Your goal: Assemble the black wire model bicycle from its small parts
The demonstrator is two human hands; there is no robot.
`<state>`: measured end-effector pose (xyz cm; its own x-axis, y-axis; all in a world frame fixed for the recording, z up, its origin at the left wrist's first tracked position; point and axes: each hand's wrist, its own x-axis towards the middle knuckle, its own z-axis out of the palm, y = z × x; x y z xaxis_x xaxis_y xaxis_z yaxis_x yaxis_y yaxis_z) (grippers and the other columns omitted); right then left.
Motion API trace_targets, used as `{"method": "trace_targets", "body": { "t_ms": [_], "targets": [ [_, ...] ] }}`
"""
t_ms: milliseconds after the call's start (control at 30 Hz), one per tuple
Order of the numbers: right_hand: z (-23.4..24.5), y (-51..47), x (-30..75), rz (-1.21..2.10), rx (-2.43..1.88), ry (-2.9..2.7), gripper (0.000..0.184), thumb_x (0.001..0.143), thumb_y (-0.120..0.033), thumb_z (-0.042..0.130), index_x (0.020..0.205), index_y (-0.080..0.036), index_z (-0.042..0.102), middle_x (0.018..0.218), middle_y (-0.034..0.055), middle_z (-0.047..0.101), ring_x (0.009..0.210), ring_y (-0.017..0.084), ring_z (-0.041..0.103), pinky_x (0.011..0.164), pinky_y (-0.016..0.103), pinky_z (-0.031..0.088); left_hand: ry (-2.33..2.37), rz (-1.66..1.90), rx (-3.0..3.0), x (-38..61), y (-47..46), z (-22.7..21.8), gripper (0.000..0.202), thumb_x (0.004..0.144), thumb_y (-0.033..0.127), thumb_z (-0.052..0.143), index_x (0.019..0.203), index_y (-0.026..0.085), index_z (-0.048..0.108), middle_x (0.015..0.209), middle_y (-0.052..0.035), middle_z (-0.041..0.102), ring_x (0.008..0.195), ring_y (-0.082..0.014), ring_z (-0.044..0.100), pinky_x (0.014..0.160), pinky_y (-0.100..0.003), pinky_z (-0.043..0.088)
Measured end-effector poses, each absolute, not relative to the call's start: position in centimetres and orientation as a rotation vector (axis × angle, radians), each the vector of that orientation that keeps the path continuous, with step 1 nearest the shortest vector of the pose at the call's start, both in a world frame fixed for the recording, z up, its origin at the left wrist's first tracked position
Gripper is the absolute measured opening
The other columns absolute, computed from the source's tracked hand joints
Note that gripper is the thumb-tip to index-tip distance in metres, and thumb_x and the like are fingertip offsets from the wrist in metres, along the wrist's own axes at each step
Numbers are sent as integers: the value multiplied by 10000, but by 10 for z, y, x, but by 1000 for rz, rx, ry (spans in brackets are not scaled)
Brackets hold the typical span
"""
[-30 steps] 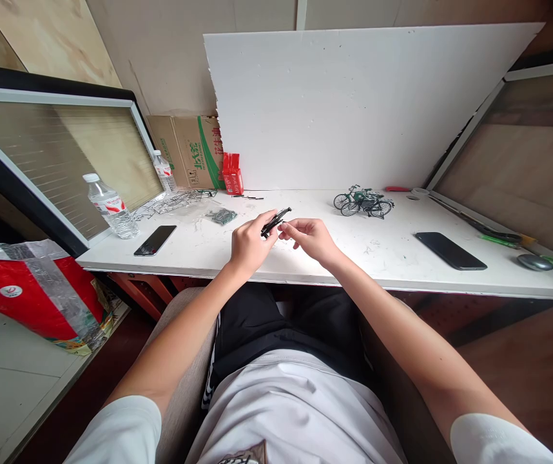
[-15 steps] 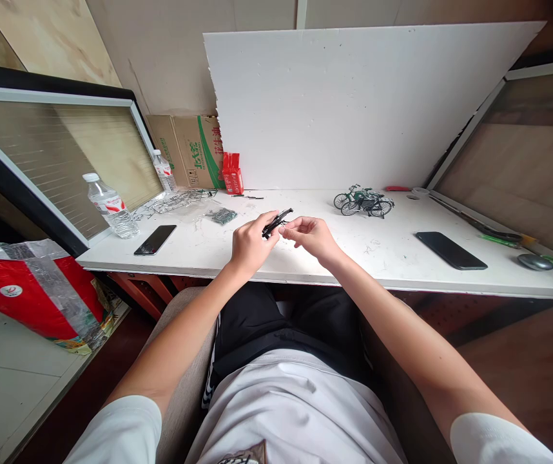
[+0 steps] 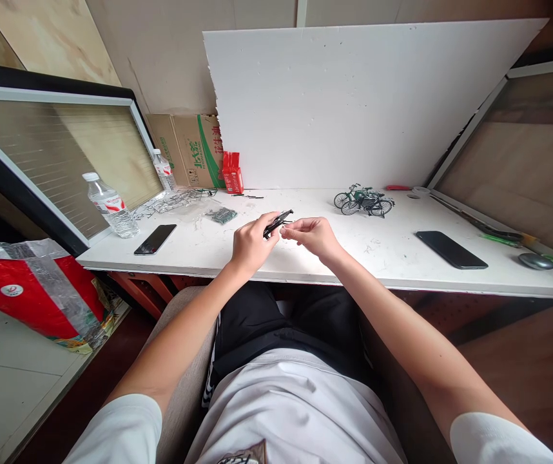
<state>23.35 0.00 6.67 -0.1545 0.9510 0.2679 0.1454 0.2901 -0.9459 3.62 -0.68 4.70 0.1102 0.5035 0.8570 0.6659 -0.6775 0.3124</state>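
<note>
My left hand (image 3: 252,243) is closed around a black model bicycle part (image 3: 276,223) above the front of the white table. The part is slim and tilted, its right end higher, and the fingers cover much of it. Beside its right end, my right hand (image 3: 312,235) is closed in a pinch of thumb and forefinger. Whatever lies between those fingertips is too small to make out. Two assembled model bicycles (image 3: 363,201), one green and one black, stand close together farther back on the right.
On the left are a phone (image 3: 155,240), a water bottle (image 3: 111,205), a bag of small green-grey parts (image 3: 223,215) and loose black part frames (image 3: 174,201). A red box (image 3: 232,173) stands behind. Another phone (image 3: 451,249) and a mouse (image 3: 535,261) lie right. A white board (image 3: 373,103) rises behind.
Both hands stay almost in place. The black part has turned slightly in my left hand, and my right fingertips have shifted a little at its end.
</note>
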Motion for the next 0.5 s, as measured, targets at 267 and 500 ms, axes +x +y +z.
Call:
{"method": "trace_targets", "body": {
  "t_ms": [267,500],
  "targets": [
    [67,3,238,1222,-999,-1599,490,795,-660,886,968,-203,837,1004,105,831,936,212,744,653,255,549,-1185,-1599,-2209,35,-9,50,378,927,115,756,1275,264,749,1177,-37,859,1040,-224,848,990,-327,669],
    [68,3,242,1261,-937,-1678,443,861,-637,825,933,-200,851,997,95,832,945,194,732,702,261,540,-1202,-1598,-2199,35,-7,49,388,916,111,766,1269,271,749,1175,-34,860,1025,-227,850,985,-328,672]
  ]
}}
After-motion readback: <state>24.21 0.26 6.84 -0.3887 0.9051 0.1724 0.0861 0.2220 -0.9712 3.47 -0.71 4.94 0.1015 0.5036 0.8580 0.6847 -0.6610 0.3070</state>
